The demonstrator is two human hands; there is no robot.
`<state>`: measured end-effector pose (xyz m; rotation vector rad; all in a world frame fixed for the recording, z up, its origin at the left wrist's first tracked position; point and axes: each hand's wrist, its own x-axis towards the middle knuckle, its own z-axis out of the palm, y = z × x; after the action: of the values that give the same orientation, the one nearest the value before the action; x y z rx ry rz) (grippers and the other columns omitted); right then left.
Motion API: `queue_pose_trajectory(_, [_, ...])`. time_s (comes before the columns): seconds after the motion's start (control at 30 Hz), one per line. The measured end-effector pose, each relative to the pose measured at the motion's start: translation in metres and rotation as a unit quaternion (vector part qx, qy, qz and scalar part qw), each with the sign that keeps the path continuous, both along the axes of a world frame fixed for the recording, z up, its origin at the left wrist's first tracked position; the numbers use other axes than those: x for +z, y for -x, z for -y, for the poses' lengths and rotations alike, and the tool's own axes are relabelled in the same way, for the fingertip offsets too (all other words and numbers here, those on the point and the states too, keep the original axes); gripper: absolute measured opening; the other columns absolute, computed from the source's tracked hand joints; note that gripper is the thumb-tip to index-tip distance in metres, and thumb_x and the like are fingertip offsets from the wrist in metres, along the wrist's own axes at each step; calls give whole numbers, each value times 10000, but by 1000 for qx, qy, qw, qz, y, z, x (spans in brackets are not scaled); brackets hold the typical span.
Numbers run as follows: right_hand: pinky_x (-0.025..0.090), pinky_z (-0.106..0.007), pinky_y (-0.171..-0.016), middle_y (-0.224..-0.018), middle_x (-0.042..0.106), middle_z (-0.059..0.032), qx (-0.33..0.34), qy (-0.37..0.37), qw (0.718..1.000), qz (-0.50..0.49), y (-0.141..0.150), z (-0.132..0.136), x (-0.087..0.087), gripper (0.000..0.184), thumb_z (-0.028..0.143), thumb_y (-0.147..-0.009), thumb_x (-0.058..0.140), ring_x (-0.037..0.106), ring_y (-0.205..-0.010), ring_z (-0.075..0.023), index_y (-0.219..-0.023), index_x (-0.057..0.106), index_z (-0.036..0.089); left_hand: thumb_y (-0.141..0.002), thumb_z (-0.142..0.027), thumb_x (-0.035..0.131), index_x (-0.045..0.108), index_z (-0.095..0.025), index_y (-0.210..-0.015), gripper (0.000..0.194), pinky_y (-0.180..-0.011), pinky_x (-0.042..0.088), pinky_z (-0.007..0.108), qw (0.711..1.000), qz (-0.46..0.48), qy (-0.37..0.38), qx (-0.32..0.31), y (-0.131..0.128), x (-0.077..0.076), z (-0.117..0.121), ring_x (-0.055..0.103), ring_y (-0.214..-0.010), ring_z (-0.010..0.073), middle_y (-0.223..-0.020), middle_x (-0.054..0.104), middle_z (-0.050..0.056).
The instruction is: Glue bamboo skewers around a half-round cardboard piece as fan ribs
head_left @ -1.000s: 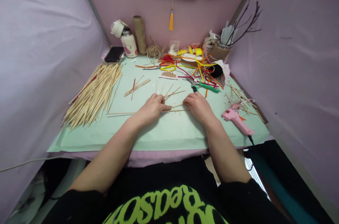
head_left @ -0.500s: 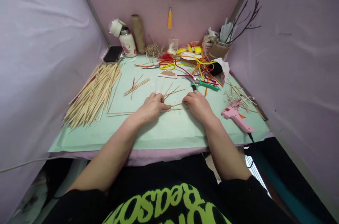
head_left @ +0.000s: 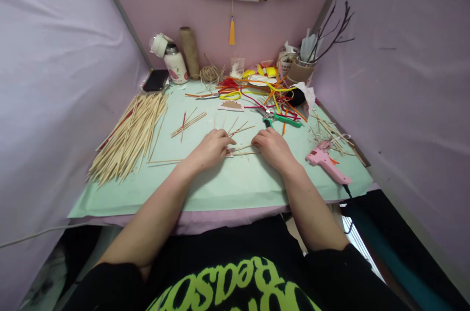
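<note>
Near the middle of the frame, the left hand (head_left: 211, 149) has raised its index finger a little off the thin sticks (head_left: 244, 154) since half a second earlier, so more of their join shows. Its fingers are bent close together; whether they grip anything cannot be told. The right hand (head_left: 271, 147) has its fingertips pinched narrow on the upper stick, about where they were. The two sticks lie between the hands, slightly spread.

Just beyond the hands lie crossed sticks (head_left: 240, 130) and green-handled pliers (head_left: 288, 120), whose black grip sits close to the right knuckles and narrows the room there. A large stick pile (head_left: 128, 139) bounds the left side of the bench (head_left: 235, 193), and a pink glue gun (head_left: 332, 169) lies at the right, near the edge. The widest stretch for moving is between the forearms, toward the front edge at lower centre.
</note>
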<state>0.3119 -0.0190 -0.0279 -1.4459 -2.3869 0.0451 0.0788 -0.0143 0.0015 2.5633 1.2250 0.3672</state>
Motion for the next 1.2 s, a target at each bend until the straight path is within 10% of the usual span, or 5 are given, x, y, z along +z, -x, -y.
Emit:
queue_pose_trajectory(0.47, [438,-338,-792,-875,675,-75,4,6,1000,-18,0,0,0,180,102,-889,567,520,-908,-243,-882,725,189,-829,-201,490,727,-165,-898,249,-745,478,309,994,-107,24,26,-48,12,-13,648,-859,227,-917,718,97])
queue_pose_trajectory(0.77, [457,-402,-899,-1039,658,-98,-112,-144,942,-283,-30,4,17,190,247,-928,528,579,-997,-252,-1032,682,214,-821,-196,465,710,-170,-851,248,-663,451,298,994,-100,38,28,-44,10,-12,638,-811,216,-886,711,97])
queue_pose_trajectory(1.2, [428,-412,-895,-1036,691,-100,-68,-70,981,-170,-33,5,30,184,185,-893,557,572,-998,-273,-989,711,217,-864,-190,461,701,-175,-839,241,-753,473,319,999,-17,11,47,-17,21,1,617,-835,214,-844,680,77])
